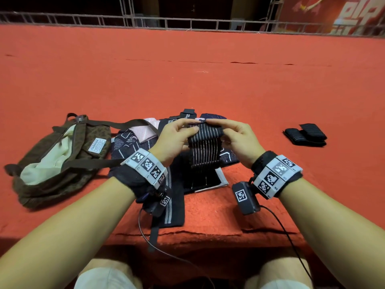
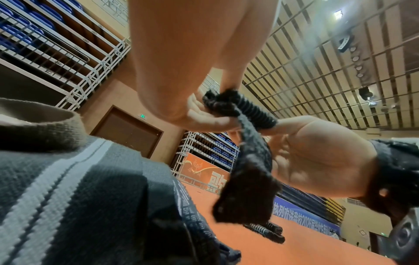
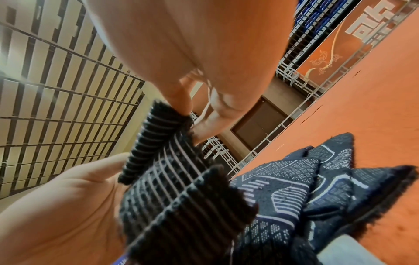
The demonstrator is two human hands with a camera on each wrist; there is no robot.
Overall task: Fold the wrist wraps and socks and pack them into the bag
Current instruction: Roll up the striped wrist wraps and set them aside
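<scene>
Both hands (image 1: 177, 136) (image 1: 239, 138) pinching a wrist wrap (image 1: 203, 147) above red carpet (image 1: 187, 69) (railing (image 1: 208, 24) behind).

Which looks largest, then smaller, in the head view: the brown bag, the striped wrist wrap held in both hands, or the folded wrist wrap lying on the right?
1. brown bag, plainly the largest.
2. striped wrist wrap, held up nearer the camera.
3. folded wrist wrap, smallest; it lies farther off and folded, so ranks 2 and 3 are unsure.

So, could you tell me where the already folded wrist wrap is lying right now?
In the head view the folded wrist wrap lies alone on the red carpet at far right, beyond the right hand and across from the brown bag.
</scene>
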